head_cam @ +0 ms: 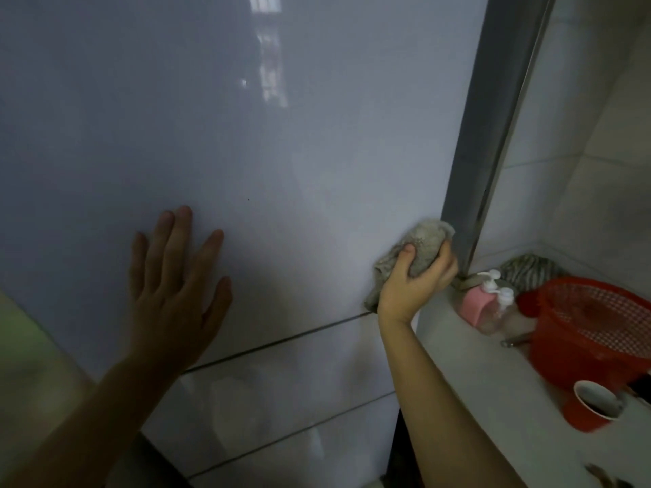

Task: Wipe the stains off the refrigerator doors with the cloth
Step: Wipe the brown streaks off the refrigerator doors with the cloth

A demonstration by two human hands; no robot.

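Left hand [176,276] lies flat with fingers spread on the upper refrigerator door [281,135], near its lower edge. Right hand [414,280] grips the bunched grey cloth [422,246] against that door's lower right corner; beside it, a counter [493,382] carries a red basket [577,350]

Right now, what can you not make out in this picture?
Head view only.
Stains on the refrigerator door: dim light and reflections hide them.
Wiping face of the cloth: covered by the right hand.
The red basket: cut off by the right edge.
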